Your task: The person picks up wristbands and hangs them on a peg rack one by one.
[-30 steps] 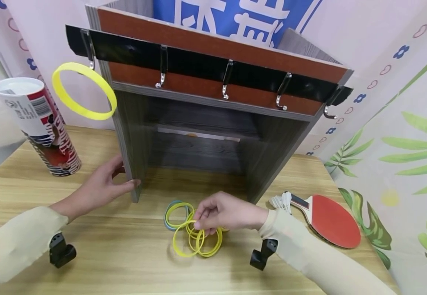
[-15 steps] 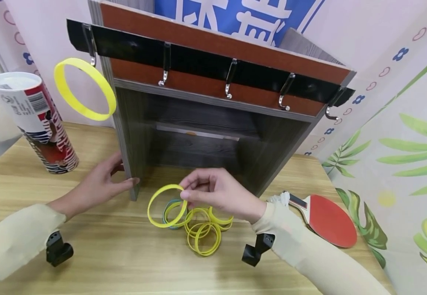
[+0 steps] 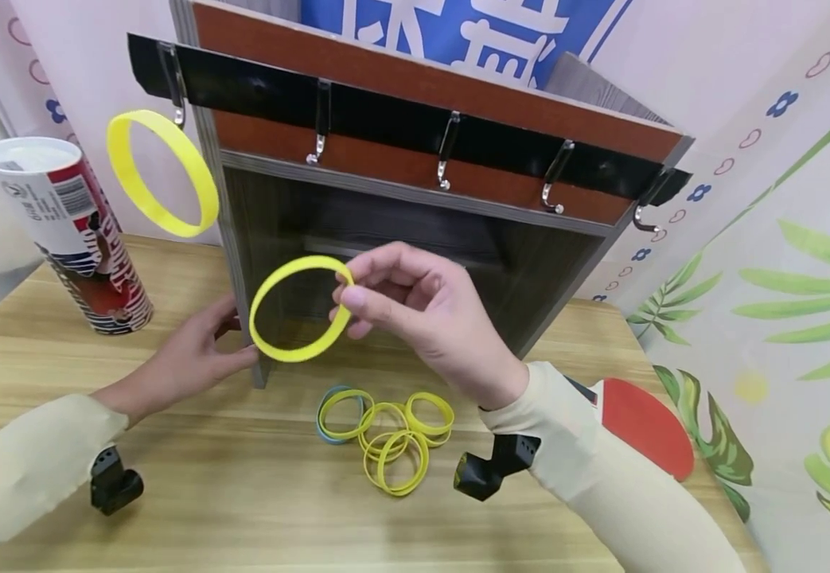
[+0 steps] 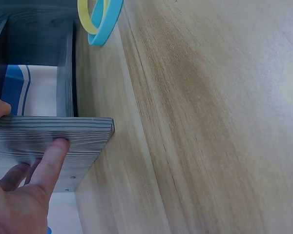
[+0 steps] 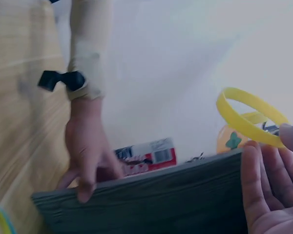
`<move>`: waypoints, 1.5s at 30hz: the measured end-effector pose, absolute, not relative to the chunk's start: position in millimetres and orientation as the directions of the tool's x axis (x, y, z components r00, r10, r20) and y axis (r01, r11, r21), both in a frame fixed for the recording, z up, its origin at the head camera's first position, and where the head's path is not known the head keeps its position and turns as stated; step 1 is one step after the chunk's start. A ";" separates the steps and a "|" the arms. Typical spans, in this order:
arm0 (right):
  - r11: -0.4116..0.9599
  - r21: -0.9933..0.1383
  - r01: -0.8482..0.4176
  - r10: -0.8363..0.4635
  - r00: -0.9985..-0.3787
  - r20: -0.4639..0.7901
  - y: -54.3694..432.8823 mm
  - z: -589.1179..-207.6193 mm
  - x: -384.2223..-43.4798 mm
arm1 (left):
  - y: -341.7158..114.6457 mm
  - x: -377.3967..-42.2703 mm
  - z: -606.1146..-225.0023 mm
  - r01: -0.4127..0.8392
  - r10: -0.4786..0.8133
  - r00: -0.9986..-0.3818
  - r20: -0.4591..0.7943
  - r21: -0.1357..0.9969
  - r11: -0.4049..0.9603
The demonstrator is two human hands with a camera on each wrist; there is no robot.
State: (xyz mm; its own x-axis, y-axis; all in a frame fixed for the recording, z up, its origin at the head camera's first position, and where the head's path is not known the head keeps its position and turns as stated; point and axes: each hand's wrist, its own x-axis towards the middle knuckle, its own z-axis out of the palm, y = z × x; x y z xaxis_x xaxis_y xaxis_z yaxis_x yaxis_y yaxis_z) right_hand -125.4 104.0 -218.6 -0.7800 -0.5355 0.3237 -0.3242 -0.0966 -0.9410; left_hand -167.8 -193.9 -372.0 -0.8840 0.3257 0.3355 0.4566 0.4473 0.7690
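My right hand (image 3: 432, 314) pinches a yellow silicone wristband (image 3: 293, 355) between thumb and fingers, raised in front of the dark opening of a grey wooden shelf (image 3: 543, 270). Low on the shelf's left side panel (image 4: 34, 146), my left hand (image 3: 192, 354) grips the board, thumb on one face and fingers on the other. Another yellow wristband (image 3: 119, 151) hangs from the leftmost metal hook (image 3: 174, 87). On the table several yellow wristbands (image 3: 400, 487) lie overlapping, with a blue wristband (image 3: 320, 426) at their left end.
A black strip (image 3: 386, 117) with several hooks crosses the shelf's red-brown front. A tall printed can (image 3: 103, 247) stands at the left. To the right, partly behind my right sleeve, lies a red table tennis bat (image 3: 647, 422). Patterned cloth covers the walls.
My right hand has lifted one yellow wristband off the pile, up and slightly left, to in front of the shelf opening. The left hand stays on the side panel.
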 end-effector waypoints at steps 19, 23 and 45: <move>-0.336 -0.844 -0.418 -0.271 -0.815 0.512 79.6 -195.2 -127.6 | -190.4 -167.4 -365.8 0.458 0.335 -0.882 0.332 0.777 0.433; -0.346 -0.851 -0.395 -0.234 -0.842 0.486 75.8 -196.7 -128.7 | -190.2 -167.6 -366.3 0.468 0.344 -0.876 0.339 0.773 0.429; -0.268 -0.880 -0.393 -0.214 -0.866 0.452 70.3 -214.2 -134.8 | -194.5 -166.4 -369.1 0.445 0.333 -0.888 0.317 0.775 0.449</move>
State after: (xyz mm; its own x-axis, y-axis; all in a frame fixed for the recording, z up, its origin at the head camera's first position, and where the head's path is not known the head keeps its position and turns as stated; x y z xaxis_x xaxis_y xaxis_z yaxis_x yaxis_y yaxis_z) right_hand -134.8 70.3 -214.2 -0.8663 -0.2135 0.4515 -0.3925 -0.2680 -0.8798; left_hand -166.4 -194.5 -369.1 -0.8879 0.3333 0.3172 0.4452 0.4485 0.7750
